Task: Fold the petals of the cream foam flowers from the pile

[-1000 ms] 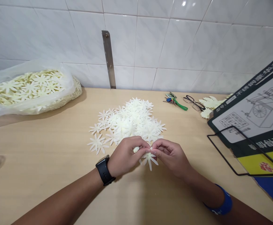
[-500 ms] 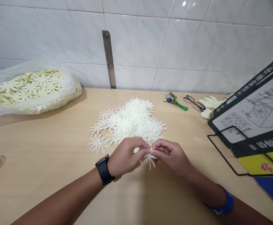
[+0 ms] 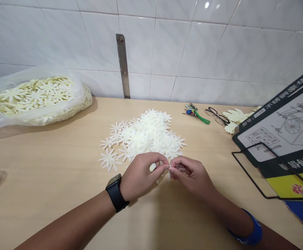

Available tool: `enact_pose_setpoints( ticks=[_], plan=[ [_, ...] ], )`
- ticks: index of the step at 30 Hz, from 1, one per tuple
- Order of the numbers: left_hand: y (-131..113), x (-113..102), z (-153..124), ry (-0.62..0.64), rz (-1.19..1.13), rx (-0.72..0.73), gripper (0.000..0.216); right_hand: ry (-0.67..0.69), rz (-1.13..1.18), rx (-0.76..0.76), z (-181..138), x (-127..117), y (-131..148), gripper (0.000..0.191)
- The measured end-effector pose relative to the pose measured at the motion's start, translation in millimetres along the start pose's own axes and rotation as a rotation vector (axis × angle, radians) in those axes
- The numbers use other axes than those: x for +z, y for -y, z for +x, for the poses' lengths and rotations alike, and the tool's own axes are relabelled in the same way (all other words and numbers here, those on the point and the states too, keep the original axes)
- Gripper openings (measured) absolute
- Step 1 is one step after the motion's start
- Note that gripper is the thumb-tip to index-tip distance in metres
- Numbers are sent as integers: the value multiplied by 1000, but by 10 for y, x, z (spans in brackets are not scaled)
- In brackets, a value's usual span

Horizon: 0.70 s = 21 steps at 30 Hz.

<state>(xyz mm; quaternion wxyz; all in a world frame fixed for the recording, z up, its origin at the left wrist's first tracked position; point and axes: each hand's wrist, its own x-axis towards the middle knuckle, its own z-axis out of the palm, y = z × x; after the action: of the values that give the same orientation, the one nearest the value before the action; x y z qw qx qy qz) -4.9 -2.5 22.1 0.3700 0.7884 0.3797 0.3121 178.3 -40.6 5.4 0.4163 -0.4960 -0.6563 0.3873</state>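
Observation:
My left hand, with a black watch on its wrist, is closed in a pinch. My right hand pinches just beside it, the fingertips of both almost meeting. Between them is a pale flower-shaped cutout, mostly hidden by the fingers, with a petal hanging below. A cream-coloured piece shows inside the curl of my left hand. Right behind the hands spreads a pile of white flower cutouts, with thin pointed petals.
A clear plastic bag full of flower cutouts lies at the left. Keys with a green strap, glasses and more cutouts lie at the back right. A printed box and black wire frame stand on the right.
The flower cutout between my fingertips has turned or folded, so fewer of its petals show now. Both hands stay in nearly the same place.

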Motion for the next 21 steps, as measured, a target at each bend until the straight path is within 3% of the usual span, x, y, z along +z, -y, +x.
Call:
enact_pose_setpoints(
  ticks=[5, 12, 17, 21],
  plan=[
    [8, -24, 15, 71, -99, -102, 15, -70, -214, -152, -5, 38, -5, 13],
    [36, -52, 47, 137, -170, -184, 17, -99, -291, -209, 6, 57, -22, 13],
    [26, -50, 35, 117, -147, -122, 16, -60, -240, -196, -4, 29, -36, 11],
    [42, -49, 27, 146, -129, -85, 16, 33, -86, -85, -16, 24, -37, 16]
  ],
)
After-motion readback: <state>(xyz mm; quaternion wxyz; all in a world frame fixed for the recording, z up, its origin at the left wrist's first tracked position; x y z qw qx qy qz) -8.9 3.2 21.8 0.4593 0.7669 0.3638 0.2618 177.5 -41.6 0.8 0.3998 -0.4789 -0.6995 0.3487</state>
